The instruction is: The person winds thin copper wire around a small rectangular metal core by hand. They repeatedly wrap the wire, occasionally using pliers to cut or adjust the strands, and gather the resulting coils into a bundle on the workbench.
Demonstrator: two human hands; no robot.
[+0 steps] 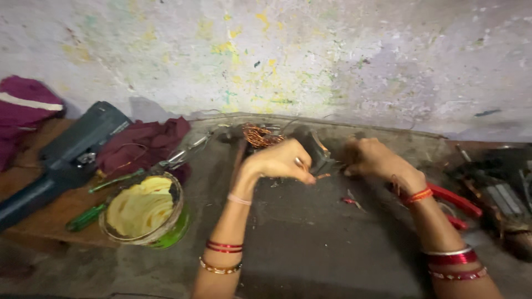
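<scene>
The left hand (280,160) is pinching a thin copper wire end (323,176) beside the dark metal part (317,156) that the right hand (370,157) is gripping (blurred), and tugging hard could probably snap it.

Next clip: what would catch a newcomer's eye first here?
Two bangled hands, left hand and right hand, meet at a dark metal part at the centre of the grey slab. Behind them lies a copper wire tangle. At left stands a bowl with something yellow in it, beside green screwdrivers.
</scene>
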